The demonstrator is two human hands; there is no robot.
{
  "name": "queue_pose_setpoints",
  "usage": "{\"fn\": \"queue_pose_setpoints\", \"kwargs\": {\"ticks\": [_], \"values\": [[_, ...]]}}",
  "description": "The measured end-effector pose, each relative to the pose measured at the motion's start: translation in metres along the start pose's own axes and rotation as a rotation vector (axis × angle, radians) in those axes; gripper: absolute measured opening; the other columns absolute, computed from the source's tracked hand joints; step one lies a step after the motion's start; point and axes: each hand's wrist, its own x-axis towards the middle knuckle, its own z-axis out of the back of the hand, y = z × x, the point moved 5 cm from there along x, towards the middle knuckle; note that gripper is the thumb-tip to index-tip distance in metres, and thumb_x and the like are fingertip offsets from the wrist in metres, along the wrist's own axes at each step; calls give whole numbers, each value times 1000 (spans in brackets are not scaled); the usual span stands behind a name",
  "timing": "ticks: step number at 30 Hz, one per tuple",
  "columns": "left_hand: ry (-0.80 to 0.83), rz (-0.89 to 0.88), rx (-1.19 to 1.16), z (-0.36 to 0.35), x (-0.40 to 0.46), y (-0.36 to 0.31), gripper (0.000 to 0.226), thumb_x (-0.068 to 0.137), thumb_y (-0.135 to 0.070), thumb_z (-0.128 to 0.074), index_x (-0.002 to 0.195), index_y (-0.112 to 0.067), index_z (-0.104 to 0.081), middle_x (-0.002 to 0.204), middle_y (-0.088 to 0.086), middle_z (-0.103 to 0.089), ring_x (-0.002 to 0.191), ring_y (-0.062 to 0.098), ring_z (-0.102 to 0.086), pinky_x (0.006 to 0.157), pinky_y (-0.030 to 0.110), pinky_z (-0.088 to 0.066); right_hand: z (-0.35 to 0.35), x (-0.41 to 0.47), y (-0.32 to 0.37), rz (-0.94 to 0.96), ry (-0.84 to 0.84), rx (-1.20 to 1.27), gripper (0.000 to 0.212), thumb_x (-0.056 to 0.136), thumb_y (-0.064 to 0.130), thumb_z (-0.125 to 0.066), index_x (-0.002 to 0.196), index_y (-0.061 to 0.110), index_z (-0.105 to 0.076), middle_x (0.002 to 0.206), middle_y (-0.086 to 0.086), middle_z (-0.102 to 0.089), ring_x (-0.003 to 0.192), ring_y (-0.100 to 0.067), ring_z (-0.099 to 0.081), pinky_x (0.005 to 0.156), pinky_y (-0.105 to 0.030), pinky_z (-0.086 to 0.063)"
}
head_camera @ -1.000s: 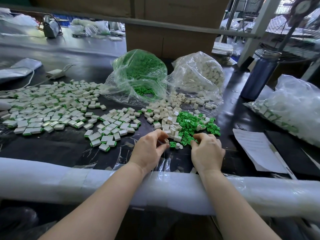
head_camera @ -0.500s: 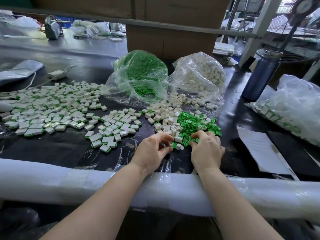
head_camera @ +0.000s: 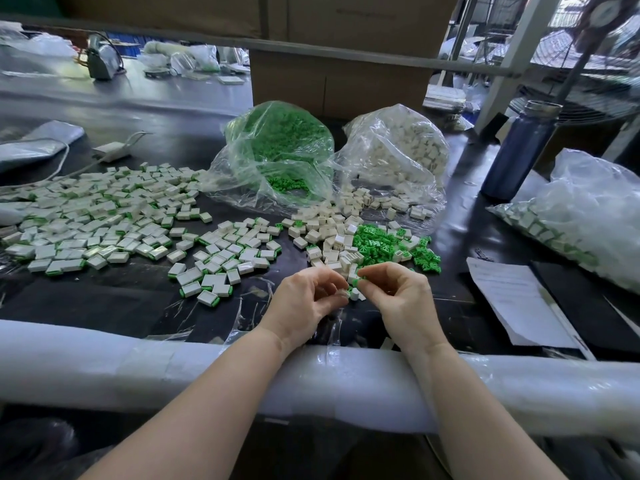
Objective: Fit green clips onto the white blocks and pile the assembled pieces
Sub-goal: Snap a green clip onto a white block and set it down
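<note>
Over the dark, glossy counter [head_camera: 460, 216], the left hand [head_camera: 304, 303] curled its fingers [head_camera: 337, 297] round a small white plastic block [head_camera: 343, 293], while the right hand [head_camera: 401, 299] pinched a small green plastic clip [head_camera: 356, 282] just beside it. Loose white blocks [head_camera: 329, 233] and green clips [head_camera: 384, 245] lay beyond; assembled green-edged white pieces [head_camera: 104, 223] spread leftward. Two clear plastic bags [head_camera: 277, 150] stood behind.

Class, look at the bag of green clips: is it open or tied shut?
Open. The bag of green clips lies on its side, mouth gaping toward the person, with loose clips sitting in the opening.
</note>
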Motion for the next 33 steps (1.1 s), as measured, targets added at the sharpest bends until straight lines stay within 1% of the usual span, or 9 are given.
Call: {"fn": "queue_pose_setpoints", "kwargs": {"ticks": [3, 8, 12, 18, 22, 25, 28, 30, 33], "values": [[2, 23, -100, 1, 0, 1, 17, 81, -10, -69, 88, -25, -66, 81, 1, -64, 76, 20, -64, 76, 25, -55, -4, -1, 0, -17, 66, 26, 13, 78, -3, -69, 82, 9, -69, 74, 1, -69, 67, 0, -62, 66, -11, -49], [31, 79, -178, 1, 1, 4, 12, 80, -8, -70, 88, -16, -66, 82, -1, -68, 75, 9, -62, 76, 18, -52, -4, -1, -1, -34, 71, -10, 10, 78, -3, -69, 78, 7, -68, 70, -1, -67, 63, -2, -60, 63, -12, -48], [33, 95, -182, 1, 2, 6, 9, 81, -9, -69, 90, -10, -68, 85, 6, -69, 79, 13, -63, 80, 26, -53, -5, -1, -2, -38, 75, -64, 12, 77, -2, -70, 74, 10, -68, 68, 1, -66, 61, 1, -58, 63, -12, -48], [55, 86, -156, -1, 2, 7, 6, 82, -11, -68, 86, -14, -67, 81, 1, -68, 81, 16, -63, 82, 29, -52, -6, -1, -3, -27, 86, -94, 8, 76, 0, -71, 75, 8, -69, 69, -1, -67, 64, -6, -60, 64, -15, -48], [58, 83, -126, -2, 3, 7, 7, 82, -11, -68, 87, -16, -67, 84, 4, -69, 82, 19, -64, 82, 31, -52, -8, -2, -2, -9, 113, -133, 12, 77, 1, -70, 73, 13, -69, 67, 4, -66, 62, -2, -59, 64, -13, -47], [45, 88, -148, 0, 2, 7, 8, 82, -10, -68, 85, -18, -68, 82, 3, -69, 77, 14, -63, 77, 22, -51, -8, -2, -3, -28, 135, -81, 14, 80, 1, -68, 76, 14, -69, 67, 3, -66, 61, -3, -58, 63, -14, -47], [38, 81, -171, 0, 1, 5, 13, 82, -7, -67, 81, -20, -69, 74, -6, -67, 67, 1, -58, 68, 11, -46, -10, -3, -4, -58, 154, -76, 17, 81, 0, -66, 87, 16, -65, 69, -8, -65, 60, -6, -54, 61, -18, -47], [41, 79, -167, -1, 0, 3, 15, 81, -6, -67, 79, -21, -69, 73, -7, -66, 67, 0, -57, 70, 11, -47, -10, -3, -5, -70, 165, -83, 20, 80, -1, -66, 91, 15, -62, 69, -9, -64, 60, -7, -53, 63, -21, -46], [56, 86, -164, -1, 0, 3, 14, 81, -5, -68, 79, -19, -69, 75, -5, -66, 71, 4, -59, 77, 16, -49, -10, -3, -5, -83, 179, -83, 19, 79, -3, -67, 89, 11, -59, 68, -11, -64, 60, -11, -52, 66, -28, -46]]}}
